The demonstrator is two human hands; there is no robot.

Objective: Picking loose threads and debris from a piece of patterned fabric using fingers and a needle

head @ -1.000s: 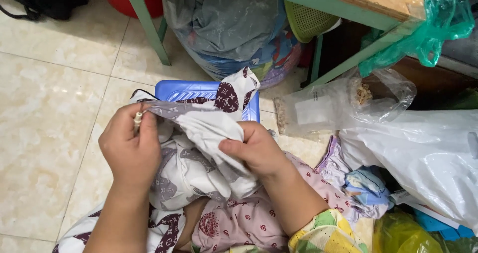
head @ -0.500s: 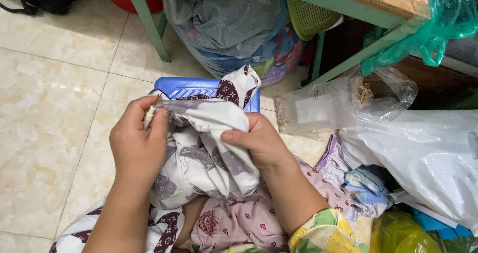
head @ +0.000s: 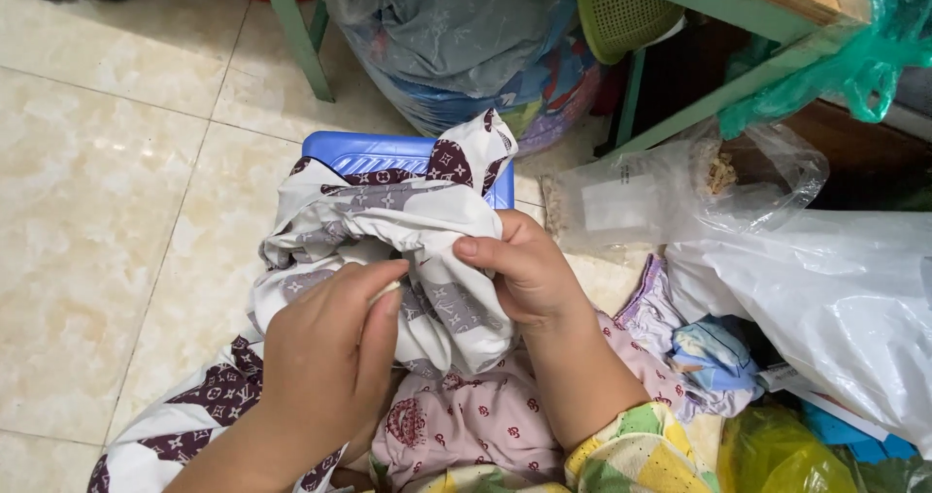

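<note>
A bunched white cloth with dark maroon patterned patches [head: 388,226] lies over a blue plastic stool [head: 364,151]. My left hand [head: 330,357] pinches a fold of this cloth between thumb and fingers at its lower middle. My right hand [head: 519,265] grips the cloth's right side, thumb on top. Under my forearms lies a pink printed fabric [head: 456,430]. More of the white and maroon cloth trails down to the lower left.
A green table leg [head: 296,32] stands on the cream tiled floor [head: 97,192]. A grey bundle in a clear bag [head: 466,42] sits behind the stool. Clear and white plastic bags [head: 777,250] fill the right, with a green bag [head: 854,51] hanging above.
My left hand has moved down and to the right, from the cloth's upper left edge to its middle. The cloth is more bunched up. My right hand stayed in place.
</note>
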